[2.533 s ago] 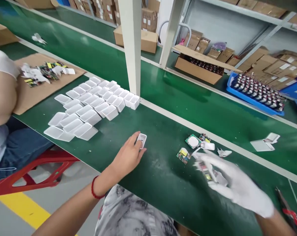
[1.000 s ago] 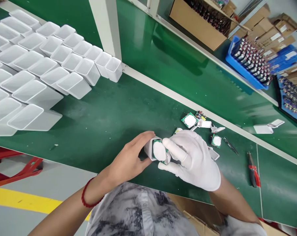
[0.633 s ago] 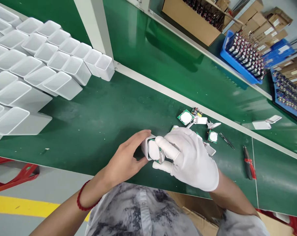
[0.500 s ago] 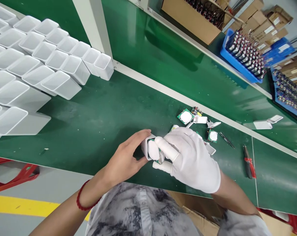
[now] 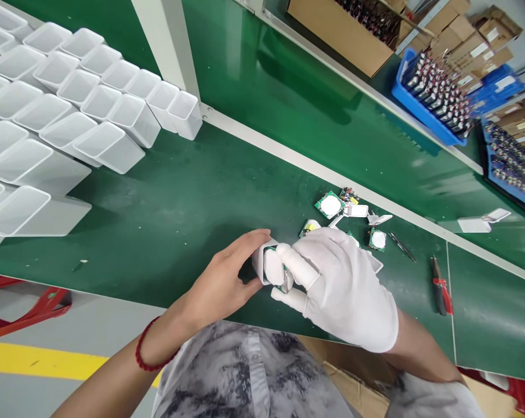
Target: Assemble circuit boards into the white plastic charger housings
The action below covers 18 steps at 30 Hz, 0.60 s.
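Left hand (image 5: 224,278), bare: holds one white case (image 5: 257,261). Right hand (image 5: 343,284), white-gloved: pinches a circuit board (image 5: 273,267) at the case's mouth. Beyond: red-handled pliers (image 5: 440,288), loose boards (image 5: 330,205); leftward, open-topped containers (image 5: 122,152) in rows. Farthest: blue tray (image 5: 427,117).

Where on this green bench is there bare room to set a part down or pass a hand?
Widest: between the white cases and the left hand, bare but for specks. Another: right of the pliers, to the frame's edge. Crowded: upper left, under the cases, and around the circuit boards beyond the gloved right hand.
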Each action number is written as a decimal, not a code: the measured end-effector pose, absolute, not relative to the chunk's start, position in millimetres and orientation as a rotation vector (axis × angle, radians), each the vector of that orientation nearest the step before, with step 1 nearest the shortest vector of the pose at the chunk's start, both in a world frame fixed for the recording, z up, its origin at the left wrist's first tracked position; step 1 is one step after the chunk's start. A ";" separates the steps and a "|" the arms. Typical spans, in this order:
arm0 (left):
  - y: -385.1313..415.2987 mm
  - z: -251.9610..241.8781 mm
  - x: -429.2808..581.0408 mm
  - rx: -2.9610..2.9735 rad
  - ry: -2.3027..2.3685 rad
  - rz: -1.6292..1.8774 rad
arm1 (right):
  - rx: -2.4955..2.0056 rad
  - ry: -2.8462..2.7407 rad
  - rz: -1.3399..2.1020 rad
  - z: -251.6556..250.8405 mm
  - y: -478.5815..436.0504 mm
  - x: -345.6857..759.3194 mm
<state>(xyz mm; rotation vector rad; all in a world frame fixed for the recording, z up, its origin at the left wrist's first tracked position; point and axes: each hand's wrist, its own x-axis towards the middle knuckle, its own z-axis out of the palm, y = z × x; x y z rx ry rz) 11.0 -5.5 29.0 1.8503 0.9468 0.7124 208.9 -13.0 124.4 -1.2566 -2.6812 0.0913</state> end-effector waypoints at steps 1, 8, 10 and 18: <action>-5.4 29.5 11.1 1.849 0.950 0.703 | -1.257 -2.677 0.102 124.4 -12.7 208.6; -6.5 29.5 12.6 1.806 0.985 0.687 | -1.314 -2.655 0.201 124.2 -12.1 209.8; -6.6 29.3 13.2 1.817 0.987 0.705 | -1.312 -2.673 0.128 121.9 -13.7 208.6; -8.3 32.6 17.5 1.775 1.010 0.739 | -1.249 -2.705 0.035 120.4 -12.0 206.4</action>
